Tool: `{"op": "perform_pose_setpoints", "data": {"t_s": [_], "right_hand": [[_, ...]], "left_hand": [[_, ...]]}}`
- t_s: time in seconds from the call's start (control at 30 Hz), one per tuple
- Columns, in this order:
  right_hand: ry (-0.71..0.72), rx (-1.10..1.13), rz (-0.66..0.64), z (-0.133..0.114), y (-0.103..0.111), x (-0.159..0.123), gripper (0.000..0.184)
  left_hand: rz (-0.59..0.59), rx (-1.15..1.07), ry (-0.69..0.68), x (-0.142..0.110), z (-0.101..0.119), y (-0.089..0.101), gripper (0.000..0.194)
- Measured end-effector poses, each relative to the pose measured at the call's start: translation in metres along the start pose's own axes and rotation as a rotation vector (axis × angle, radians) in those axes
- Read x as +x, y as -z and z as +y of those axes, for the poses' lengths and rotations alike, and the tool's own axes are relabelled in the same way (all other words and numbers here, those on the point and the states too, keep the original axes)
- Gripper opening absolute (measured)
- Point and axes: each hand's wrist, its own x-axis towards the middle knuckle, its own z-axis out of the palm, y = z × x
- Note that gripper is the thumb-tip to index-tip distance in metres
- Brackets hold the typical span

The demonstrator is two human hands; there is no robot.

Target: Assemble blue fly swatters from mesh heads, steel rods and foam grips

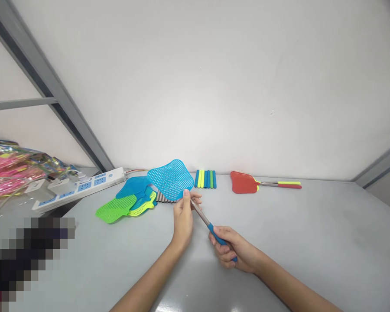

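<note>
A blue fly swatter (170,178) is held above the grey table (312,242), its mesh head raised toward the wall. My left hand (183,216) pinches the neck where the head meets the metal rod. Lower right, my right hand (232,250) is closed around the blue handle grip at the rod's other end. Behind the left hand lie loose swatter heads, blue, green (112,210) and yellow, beside a small bunch of metal rods (162,198).
A row of blue, yellow and green handle grips (205,178) lies by the wall. Right of it rest finished red and yellow swatters (247,182). A white power strip (81,187) and shiny pink packets (6,173) sit at left, with a blurred patch below.
</note>
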Motion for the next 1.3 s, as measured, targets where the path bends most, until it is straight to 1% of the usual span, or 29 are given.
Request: {"op": "perform_pose_setpoints", "data": {"t_s": [0.2,0.47,0.6,0.8,0.93,1.03,1.13,1.3], "right_hand": [[-0.016,0.022,-0.015,-0.001,0.002,-0.001,0.028],[-0.014,0.034,-0.021,-0.001,0.003,-0.002,0.027],[-0.039,0.057,-0.048,-0.001,0.007,0.0,0.029],[-0.062,0.08,-0.048,0.0,0.01,0.002,0.03],[-0.061,0.082,-0.043,0.0,0.008,0.001,0.031],[-0.027,0.049,0.002,0.0,0.004,0.0,0.031],[0.019,0.01,0.046,0.0,0.0,-0.001,0.029],[0.036,0.021,0.04,-0.001,-0.001,0.0,0.027]], "left_hand": [[-0.064,-0.044,0.051,-0.003,-0.004,-0.002,0.044],[-0.099,-0.114,0.069,-0.002,-0.003,-0.003,0.043],[-0.096,-0.135,0.076,-0.002,-0.004,-0.003,0.043],[-0.109,-0.14,0.079,-0.002,-0.005,-0.003,0.042],[-0.085,-0.081,0.082,-0.001,-0.007,-0.002,0.037],[-0.056,-0.037,0.067,0.0,-0.01,-0.002,0.035],[-0.017,-0.04,0.062,0.0,-0.012,-0.002,0.035],[0.026,-0.046,0.066,-0.001,-0.012,-0.001,0.033]]}}
